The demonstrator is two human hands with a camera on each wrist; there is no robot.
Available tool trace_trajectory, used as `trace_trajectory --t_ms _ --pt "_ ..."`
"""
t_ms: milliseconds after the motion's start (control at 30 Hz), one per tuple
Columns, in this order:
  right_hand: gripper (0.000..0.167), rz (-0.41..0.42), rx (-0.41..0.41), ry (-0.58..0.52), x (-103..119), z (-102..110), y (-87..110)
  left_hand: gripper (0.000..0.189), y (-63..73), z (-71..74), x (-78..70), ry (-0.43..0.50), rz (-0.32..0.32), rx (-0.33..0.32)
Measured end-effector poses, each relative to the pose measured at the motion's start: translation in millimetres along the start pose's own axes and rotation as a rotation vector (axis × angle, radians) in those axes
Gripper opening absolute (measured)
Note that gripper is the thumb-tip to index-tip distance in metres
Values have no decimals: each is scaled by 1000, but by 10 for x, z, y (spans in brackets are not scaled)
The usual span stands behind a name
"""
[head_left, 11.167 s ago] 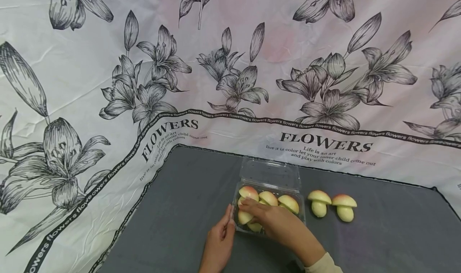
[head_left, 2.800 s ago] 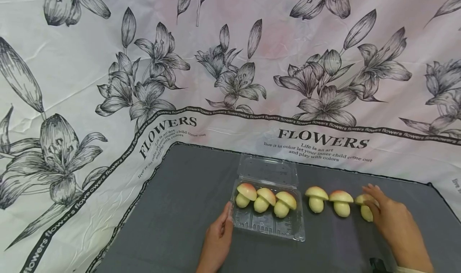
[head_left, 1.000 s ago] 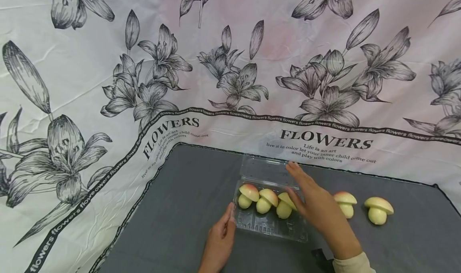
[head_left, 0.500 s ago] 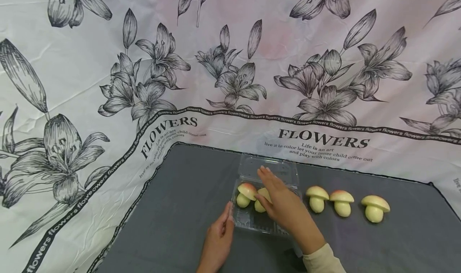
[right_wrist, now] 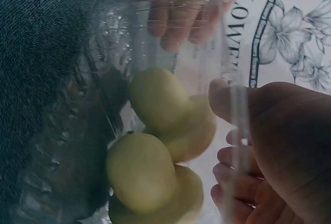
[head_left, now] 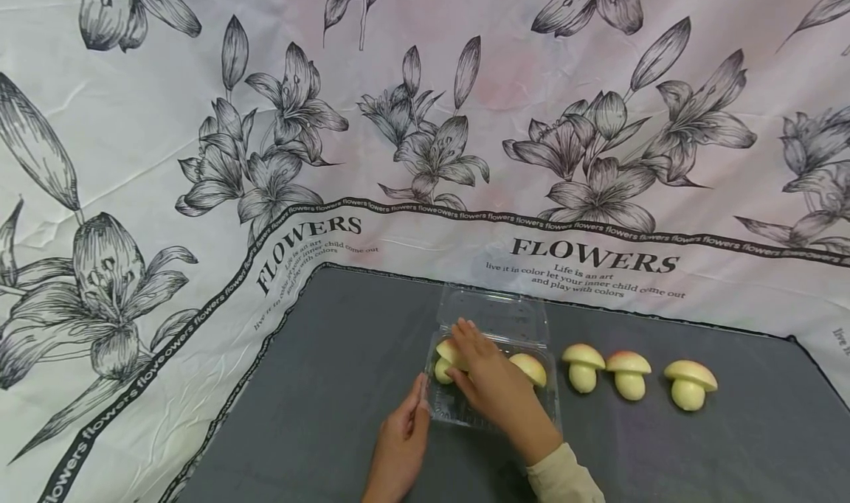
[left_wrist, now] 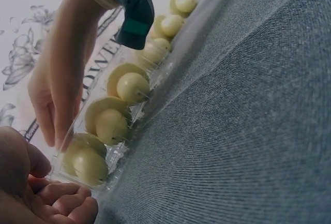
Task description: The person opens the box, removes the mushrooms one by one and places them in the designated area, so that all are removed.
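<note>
A clear plastic clamshell box (head_left: 458,412) with three mushroom-shaped pieces in its back row lies on the grey cloth. My left hand (head_left: 401,440) pinches its left wall between thumb and fingers. Over the box is my right hand (head_left: 494,381), fingers extended, around the left mushroom (head_left: 449,352); no firm grip shows. In the head view the hand hides the middle mushroom (left_wrist: 111,124), while the right mushroom (head_left: 529,368) shows beside it. The right thumb (right_wrist: 222,97) is near a mushroom cap (right_wrist: 199,133) in the right wrist view.
Right of the box stand three more mushrooms in a row, one (head_left: 584,368) nearest, another (head_left: 629,375) beside it, the last (head_left: 690,385) farther off. The box's lid (head_left: 494,313) lies folded back towards the flower-printed cloth backdrop (head_left: 425,156).
The box's front row has lost a mushroom since the oldest frame, and the row outside has gained one. My right hand has come leftward over the box; my left hand stays put.
</note>
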State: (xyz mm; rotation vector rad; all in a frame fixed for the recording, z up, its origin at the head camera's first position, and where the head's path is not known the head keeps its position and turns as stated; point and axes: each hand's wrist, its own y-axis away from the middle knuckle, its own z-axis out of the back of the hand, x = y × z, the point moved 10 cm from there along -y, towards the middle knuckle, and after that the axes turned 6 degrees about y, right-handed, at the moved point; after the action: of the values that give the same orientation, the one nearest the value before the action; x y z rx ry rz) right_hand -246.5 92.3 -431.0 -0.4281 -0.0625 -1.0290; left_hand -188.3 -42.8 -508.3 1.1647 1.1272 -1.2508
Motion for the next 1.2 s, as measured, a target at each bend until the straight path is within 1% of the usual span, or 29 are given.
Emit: trace_trajectory --t_ms 133,233,400,567,733,800,933,1067,1200 --pt "69 -1 5 22 5 -57 -13 52 7 11 17 -25 10 -6" --pt "67 4 12 28 8 -85 -4 51 10 15 24 -39 6 -11" --pt "64 11 1 29 14 -86 3 51 3 7 21 -20 -6 -3" --pt "62 11 0 59 16 -95 -7 51 1 9 8 -11 -13 -2" --pt "60 14 -3 84 10 -95 -16 51 0 14 2 -8 -19 -12" --pt "60 14 -5 89 7 -93 -19 50 0 14 -7 -4 -33 -15" --pt "58 8 -7 81 3 -87 -28 50 -1 14 -9 10 -42 -13" --pt "56 1 -10 60 -4 -81 -30 50 11 18 -4 16 -32 -9" --pt "54 6 -13 39 -1 -68 -23 51 21 16 -9 31 -35 -6"
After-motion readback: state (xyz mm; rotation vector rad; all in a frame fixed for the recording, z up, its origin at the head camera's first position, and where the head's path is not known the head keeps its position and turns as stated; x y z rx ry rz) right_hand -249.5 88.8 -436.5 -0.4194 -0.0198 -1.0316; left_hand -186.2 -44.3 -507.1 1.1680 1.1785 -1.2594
